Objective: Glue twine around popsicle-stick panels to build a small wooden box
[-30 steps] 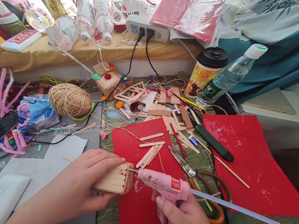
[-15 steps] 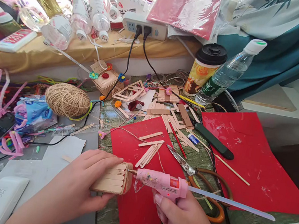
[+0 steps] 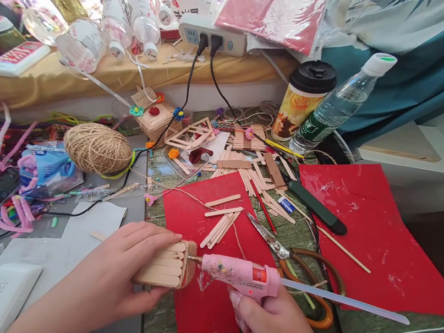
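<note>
My left hand (image 3: pixel 136 265) is closed around a small box of wooden craft sticks (image 3: pixel 163 266), its right edge wrapped with twine. In my right hand (image 3: pixel 262 312) is a pink hot glue gun (image 3: pixel 241 276), gripped by the handle, with a long translucent glue stick (image 3: pixel 344 300) poking out of its back. The gun's metal nozzle points left and meets the twine-wrapped end of the box. Strands of glue hang under the nozzle. Beneath both hands lies a red sheet (image 3: pixel 202 325), with several loose craft sticks (image 3: pixel 221 227) on it.
Scissors (image 3: pixel 273 241) with brown handles lie right of the loose sticks, near a green utility knife (image 3: pixel 316 207). A twine ball (image 3: pixel 97 149) rests at left. A coffee cup (image 3: pixel 302 103) and a water bottle (image 3: pixel 333 108) stand at the back. Black cables (image 3: pixel 187 89) cross the table.
The glue gun has dropped very slightly at the box's end, its nozzle lower along the twine edge. My left hand keeps the box almost in place. The view has shifted a little.
</note>
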### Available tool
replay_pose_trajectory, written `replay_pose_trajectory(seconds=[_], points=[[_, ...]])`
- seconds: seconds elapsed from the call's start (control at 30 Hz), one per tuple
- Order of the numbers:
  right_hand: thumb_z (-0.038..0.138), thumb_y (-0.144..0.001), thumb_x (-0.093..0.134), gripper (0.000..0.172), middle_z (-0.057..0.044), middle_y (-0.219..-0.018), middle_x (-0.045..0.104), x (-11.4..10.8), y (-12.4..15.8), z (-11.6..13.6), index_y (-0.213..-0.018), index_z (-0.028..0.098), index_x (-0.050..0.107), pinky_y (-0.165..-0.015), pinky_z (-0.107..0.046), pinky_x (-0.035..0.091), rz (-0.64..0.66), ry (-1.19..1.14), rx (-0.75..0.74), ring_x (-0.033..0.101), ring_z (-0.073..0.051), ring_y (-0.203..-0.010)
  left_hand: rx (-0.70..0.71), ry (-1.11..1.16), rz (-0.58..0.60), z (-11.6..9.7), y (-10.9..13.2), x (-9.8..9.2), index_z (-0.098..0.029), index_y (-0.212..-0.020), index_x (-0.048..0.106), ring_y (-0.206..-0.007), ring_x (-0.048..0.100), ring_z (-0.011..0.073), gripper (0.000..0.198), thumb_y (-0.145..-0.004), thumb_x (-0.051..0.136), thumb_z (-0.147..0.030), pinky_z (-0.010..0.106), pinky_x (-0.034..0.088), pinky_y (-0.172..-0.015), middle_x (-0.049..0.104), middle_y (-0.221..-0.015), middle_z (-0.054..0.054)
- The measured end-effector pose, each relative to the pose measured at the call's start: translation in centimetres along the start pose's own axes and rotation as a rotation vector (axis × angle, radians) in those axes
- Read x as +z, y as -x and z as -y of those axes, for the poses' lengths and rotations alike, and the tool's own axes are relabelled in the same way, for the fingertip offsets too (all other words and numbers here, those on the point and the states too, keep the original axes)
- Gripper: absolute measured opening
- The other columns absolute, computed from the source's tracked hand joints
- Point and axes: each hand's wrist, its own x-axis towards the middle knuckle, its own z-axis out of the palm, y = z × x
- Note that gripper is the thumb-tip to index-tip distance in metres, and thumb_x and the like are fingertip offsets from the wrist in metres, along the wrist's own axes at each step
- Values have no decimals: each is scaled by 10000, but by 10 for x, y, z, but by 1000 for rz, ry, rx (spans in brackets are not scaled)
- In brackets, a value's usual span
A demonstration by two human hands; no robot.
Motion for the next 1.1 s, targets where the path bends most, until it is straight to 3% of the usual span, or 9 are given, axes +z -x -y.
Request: replay_pose_trajectory(seconds=[0.23, 0.53, 0.83, 1.1], points=[[376, -944, 676, 329, 49, -553, 468, 0, 1, -1, -1189, 220, 829, -605, -261, 501, 17, -3, -27, 422, -139, -536, -1, 18, -6, 0, -1, 0, -303, -1498, 502, -1275, 640, 304, 673, -869, 737, -263, 410, 520, -1066, 689, -1426, 75], [366, -951, 663, 321, 47, -570, 503, -3, 3, -4, -1186, 219, 824, -594, -265, 513, 28, 47, -32, 411, -130, -512, -11, 17, 19, 1, 1, 0, -311, -1529, 446, -1300, 607, 308, 708, -879, 716, -244, 430, 483, -1091, 662, -1448, 75], [358, -930, 672, 223, 44, -536, 500, -2, 3, -1, -998, 223, 837, -676, -292, 538, -2, 84, -54, 497, -159, -561, -7, 14, 10, 1, 1, 2, -309, -1517, 448, -1299, 604, 304, 700, -874, 717, -242, 434, 472, -1097, 666, -1435, 72], [349, -933, 674, 386, 68, -518, 446, -2, 4, -7, -1270, 217, 810, -560, -256, 482, 9, 73, 9, 351, -121, -483, -4, 37, -2, -1, 0, -2, -301, -1492, 502, -1269, 636, 303, 678, -857, 733, -240, 418, 516, -1059, 687, -1419, 76]])
